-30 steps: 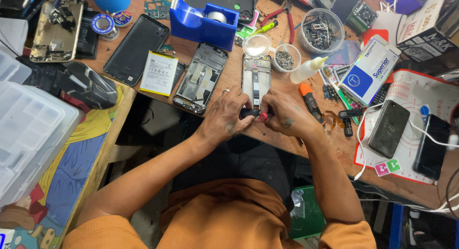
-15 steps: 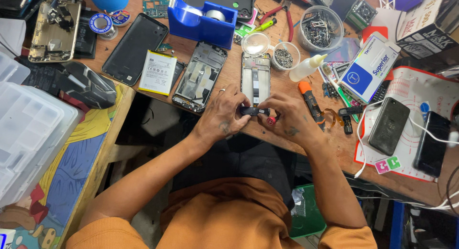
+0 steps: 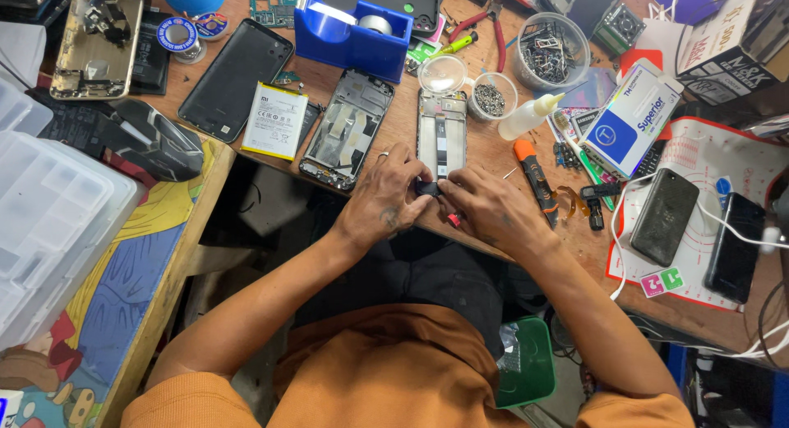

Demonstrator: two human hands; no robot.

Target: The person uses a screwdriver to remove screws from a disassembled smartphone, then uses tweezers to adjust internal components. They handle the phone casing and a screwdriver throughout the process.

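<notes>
Fingers [image 3: 408, 175] of both hands are pinched together on a small black part [image 3: 426, 187] right at the table's [image 3: 394, 136] near edge, just below an open phone frame [image 3: 440, 132]. Left hand [image 3: 385, 199] grips it from one side, right hand [image 3: 486, 208] from the other. Can't really tell what the part is, too tiny. Packaging-wise: a white battery with a yellow edge [image 3: 274, 120] sits left of a second frame [image 3: 347, 129], a blue-and-white box [image 3: 629, 118] lies toward the right side, a black-and-white box [image 3: 734, 35] is at the far right corner, and a blue tape dispenser [image 3: 353, 32] is at the far edge.
</notes>
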